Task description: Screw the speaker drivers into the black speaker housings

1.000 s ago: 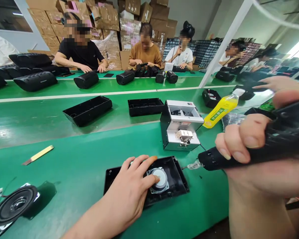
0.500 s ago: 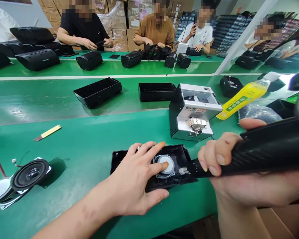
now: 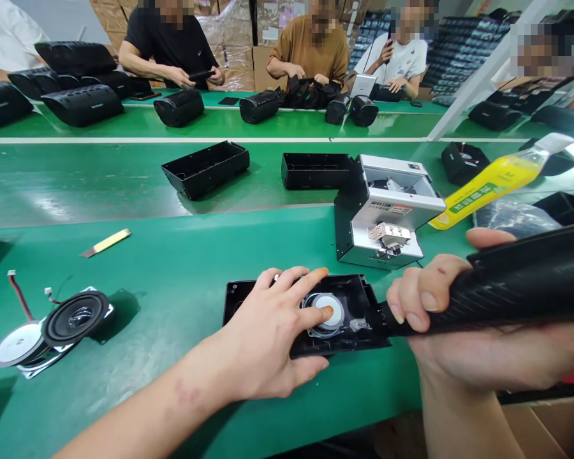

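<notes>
Black speaker housing panel [image 3: 349, 299] lying flat on the green worktop [image 3: 172, 280], near the front edge, with a round speaker driver [image 3: 326, 313] sitting inside it. Left hand [image 3: 268, 338] resting spread open on the panel, fingers apart, one fingertip pressing on the silver back of the driver, not gripping anything. Right hand [image 3: 440, 319] wrapped tightly around a black electric screwdriver [image 3: 507, 287], held almost level, its tip [image 3: 358, 325] touching the inside of the panel just beside the driver.

Standing right behind the panel, a small grey screw feeder box [image 3: 387, 220]. Leaning over to its right, a yellow bottle [image 3: 488, 185], with a crumpled clear plastic bag [image 3: 507, 217] under it. Lying at the left of the worktop, two loose speaker drivers [image 3: 52, 328] with thin red wires, and farther back a small yellow-handled blade [image 3: 106, 243]. Resting on the belt beyond, well apart from the hands, two empty black housings [image 3: 205, 167]. Sitting at the far side, other people [image 3: 310, 51] handling finished black speakers [image 3: 178, 106].
</notes>
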The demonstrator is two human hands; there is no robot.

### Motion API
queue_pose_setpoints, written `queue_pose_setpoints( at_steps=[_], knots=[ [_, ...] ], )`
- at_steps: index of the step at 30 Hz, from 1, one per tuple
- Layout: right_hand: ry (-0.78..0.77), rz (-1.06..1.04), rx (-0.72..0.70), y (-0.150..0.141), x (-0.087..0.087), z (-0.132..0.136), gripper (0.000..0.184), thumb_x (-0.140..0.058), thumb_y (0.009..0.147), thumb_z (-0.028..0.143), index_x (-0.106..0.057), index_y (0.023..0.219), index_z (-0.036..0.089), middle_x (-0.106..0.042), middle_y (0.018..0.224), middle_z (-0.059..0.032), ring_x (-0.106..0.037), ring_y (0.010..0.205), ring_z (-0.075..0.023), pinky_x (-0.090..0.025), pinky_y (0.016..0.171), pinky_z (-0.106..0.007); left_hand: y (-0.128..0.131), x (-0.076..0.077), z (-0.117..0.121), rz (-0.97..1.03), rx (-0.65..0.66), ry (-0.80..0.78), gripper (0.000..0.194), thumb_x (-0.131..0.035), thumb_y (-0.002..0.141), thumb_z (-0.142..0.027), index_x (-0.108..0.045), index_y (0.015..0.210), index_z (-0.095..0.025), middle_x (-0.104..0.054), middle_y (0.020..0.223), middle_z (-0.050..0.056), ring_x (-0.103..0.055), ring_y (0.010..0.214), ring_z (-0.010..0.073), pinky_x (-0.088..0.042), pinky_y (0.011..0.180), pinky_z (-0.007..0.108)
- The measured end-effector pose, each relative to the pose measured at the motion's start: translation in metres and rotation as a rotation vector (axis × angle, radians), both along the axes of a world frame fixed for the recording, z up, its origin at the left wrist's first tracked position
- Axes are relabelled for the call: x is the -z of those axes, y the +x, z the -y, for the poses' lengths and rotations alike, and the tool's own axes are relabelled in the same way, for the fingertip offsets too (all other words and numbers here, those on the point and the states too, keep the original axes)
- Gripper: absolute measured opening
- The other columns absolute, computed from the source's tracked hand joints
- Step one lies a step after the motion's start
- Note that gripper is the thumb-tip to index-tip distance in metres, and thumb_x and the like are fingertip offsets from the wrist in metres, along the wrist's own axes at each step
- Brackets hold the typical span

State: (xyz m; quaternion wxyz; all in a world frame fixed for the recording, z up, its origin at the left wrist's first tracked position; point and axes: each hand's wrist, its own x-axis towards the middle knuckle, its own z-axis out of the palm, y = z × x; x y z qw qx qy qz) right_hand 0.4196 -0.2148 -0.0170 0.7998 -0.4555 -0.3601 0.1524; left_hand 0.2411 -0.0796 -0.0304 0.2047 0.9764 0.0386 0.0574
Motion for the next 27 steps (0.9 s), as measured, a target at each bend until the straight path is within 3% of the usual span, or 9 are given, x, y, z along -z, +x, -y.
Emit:
queue_pose_setpoints(
  at_steps=[5, 11, 19, 27],
  knots=[
    [-0.005, 0.001, -0.014, 0.003, 0.003, 0.001, 0.06, -0.054, 0.086, 0.085, -0.072, 0.117, 0.037, -0.054, 0.055, 0.0035, -0.04, 0.036, -0.0149, -0.037, 0.037, -0.031, 0.0, -0.001, 0.0, -0.01, 0.007, -0.006, 0.049, -0.079, 0.085, -0.045, -0.07, 0.129, -0.026, -0.039, 0.168, 0.012, -0.041, 0.147, 0.0398, -0.036, 0.113, 0.061],
    [0.007, 0.013, -0.051, 0.004, 0.007, 0.004, 0.063, -0.045, 0.087, 0.089, -0.073, 0.114, 0.039, -0.054, 0.054, 0.0041, -0.038, 0.034, -0.0142, -0.037, 0.037, -0.031, 0.0, -0.003, 0.001, -0.036, -0.007, 0.003, 0.046, -0.078, 0.087, -0.044, -0.071, 0.128, -0.026, -0.038, 0.168, 0.011, -0.043, 0.145, 0.0387, -0.038, 0.112, 0.06],
    [0.005, -0.009, -0.033, 0.01, 0.008, 0.0, 0.061, -0.062, 0.079, 0.087, -0.072, 0.112, 0.036, -0.054, 0.052, 0.0051, -0.037, 0.033, -0.0139, -0.034, 0.034, -0.028, 0.001, -0.003, 0.002, -0.057, -0.004, 0.025, 0.045, -0.075, 0.088, -0.046, -0.07, 0.128, -0.027, -0.035, 0.17, 0.01, -0.044, 0.144, 0.0361, -0.038, 0.109, 0.059],
    [0.021, -0.041, -0.057, 0.014, 0.01, -0.003, 0.062, -0.061, 0.079, 0.088, -0.071, 0.11, 0.035, -0.053, 0.054, 0.0051, -0.037, 0.033, -0.0134, -0.03, 0.032, -0.027, 0.0, -0.003, 0.001, -0.057, -0.001, 0.034, 0.046, -0.075, 0.088, -0.045, -0.069, 0.129, -0.027, -0.036, 0.17, 0.01, -0.045, 0.142, 0.0374, -0.038, 0.108, 0.058]
  ],
)
